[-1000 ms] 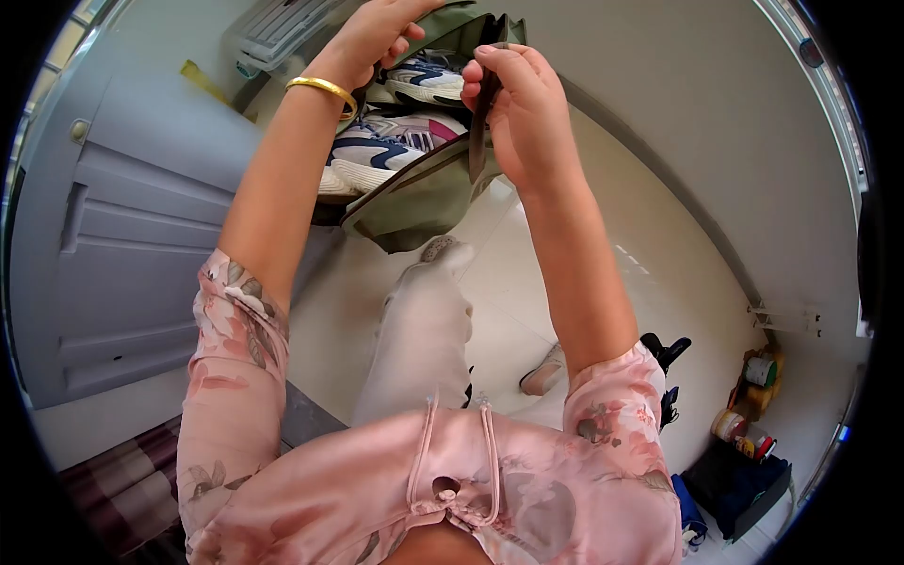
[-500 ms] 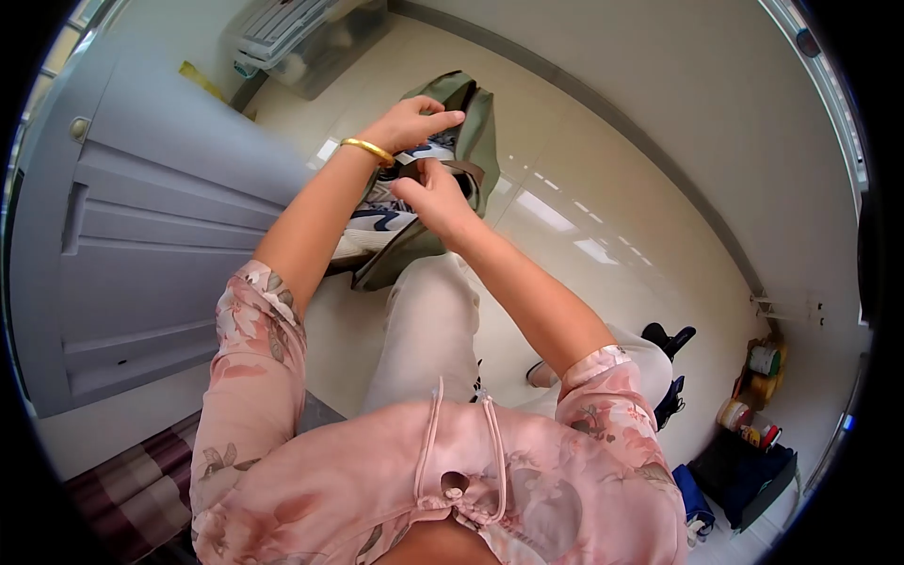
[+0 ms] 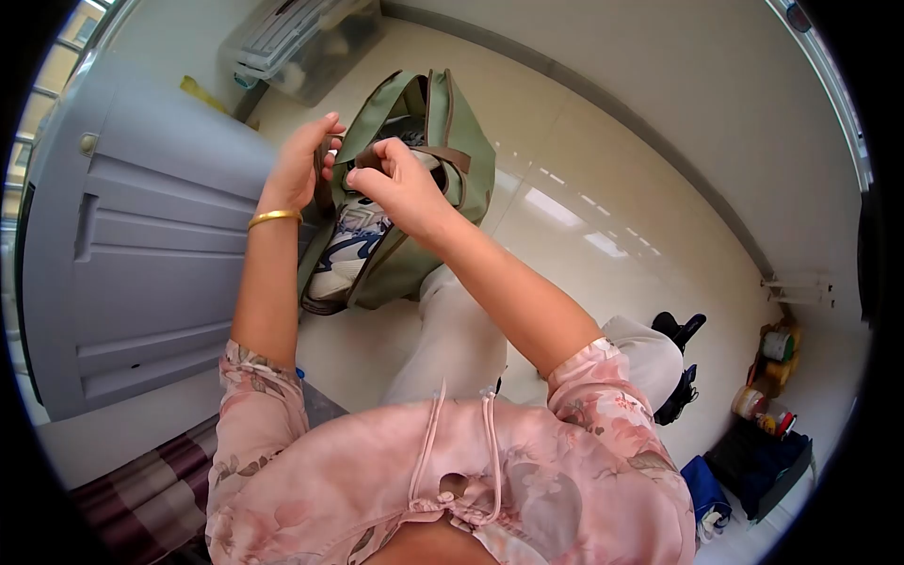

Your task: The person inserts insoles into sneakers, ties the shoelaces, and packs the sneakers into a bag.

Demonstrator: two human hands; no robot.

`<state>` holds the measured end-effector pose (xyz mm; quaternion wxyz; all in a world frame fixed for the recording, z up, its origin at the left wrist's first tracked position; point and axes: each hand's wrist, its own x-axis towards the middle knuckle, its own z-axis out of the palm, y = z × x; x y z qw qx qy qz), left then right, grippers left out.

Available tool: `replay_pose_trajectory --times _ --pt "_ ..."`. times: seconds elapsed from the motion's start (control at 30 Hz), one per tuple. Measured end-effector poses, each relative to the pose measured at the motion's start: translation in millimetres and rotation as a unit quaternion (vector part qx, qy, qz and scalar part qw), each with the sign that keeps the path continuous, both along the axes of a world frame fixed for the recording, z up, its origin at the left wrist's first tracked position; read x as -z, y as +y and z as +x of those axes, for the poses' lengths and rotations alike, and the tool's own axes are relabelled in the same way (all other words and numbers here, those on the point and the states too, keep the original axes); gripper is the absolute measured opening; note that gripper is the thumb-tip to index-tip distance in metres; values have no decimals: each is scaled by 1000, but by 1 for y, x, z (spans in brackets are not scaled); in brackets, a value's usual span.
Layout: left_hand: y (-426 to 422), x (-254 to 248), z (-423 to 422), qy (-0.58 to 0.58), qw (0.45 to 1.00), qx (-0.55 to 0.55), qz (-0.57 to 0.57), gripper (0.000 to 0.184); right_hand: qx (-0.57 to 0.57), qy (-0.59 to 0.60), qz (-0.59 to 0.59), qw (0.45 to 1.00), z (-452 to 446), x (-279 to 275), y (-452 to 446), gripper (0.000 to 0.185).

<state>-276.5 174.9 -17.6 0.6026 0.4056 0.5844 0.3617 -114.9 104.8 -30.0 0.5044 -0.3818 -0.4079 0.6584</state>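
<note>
An olive-green tote bag (image 3: 478,165) with brown trim stands on the floor in front of me, its top gaping. Inside it lies a white and navy sneaker (image 3: 341,250), toe towards me; other dark contents are partly hidden by my hands. My right hand (image 3: 400,188) is closed round a brown strap handle (image 3: 447,156) above the opening. At the bag's left side, my left hand (image 3: 303,165), with a gold bangle on the wrist, has its fingers curled round the other brown handle (image 3: 324,188); its palm side is partly hidden.
A grey panelled door (image 3: 169,235) stands close on the left. Behind it is a clear plastic storage box (image 3: 325,66). Black shoes (image 3: 678,330) lie on the tiled floor at right, near dark bags (image 3: 753,461) and small containers by the wall.
My left hand has moved left from above the bag to its left handle. My right hand has shifted left with its strap. The bag has spread wider, showing more of the sneaker.
</note>
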Motion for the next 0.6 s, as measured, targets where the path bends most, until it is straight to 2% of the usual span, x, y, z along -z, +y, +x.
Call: replay_pose_trajectory --times 0.03,0.1,0.13,0.17,0.2,0.3,0.4,0.47,0.5,0.53,0.6 --pt "9 5 -2 6 1000 -2 -2 36 30 -50 35 998 -4 24 13 39" --pt "27 40 -3 42 999 6 -4 32 72 -92 -30 993 2 58 25 42" --pt "31 53 -4 45 998 37 0 28 73 -76 -67 992 7 66 27 43" --pt "29 50 1 45 996 79 8 31 70 -143 -68 985 18 63 25 35" --pt "25 43 5 45 992 119 16 34 71 -152 -75 983 25 57 20 36" --pt "7 38 10 69 985 109 119 52 67 -76 -90 991 50 65 20 33" --pt "-22 53 -25 275 934 79 213 69 47 -77 -90 992 71 53 7 31" --pt "-66 79 -63 401 890 79 202 85 45 -98 -97 989 71 55 0 31" --pt "-94 100 -81 402 891 94 189 101 47 -100 -97 989 65 55 -3 32" --pt "-125 110 -81 381 909 121 117 113 53 -100 -95 989 64 55 -6 32" --pt "-176 152 -70 308 934 159 87 122 59 -101 -93 989 66 51 -9 34"
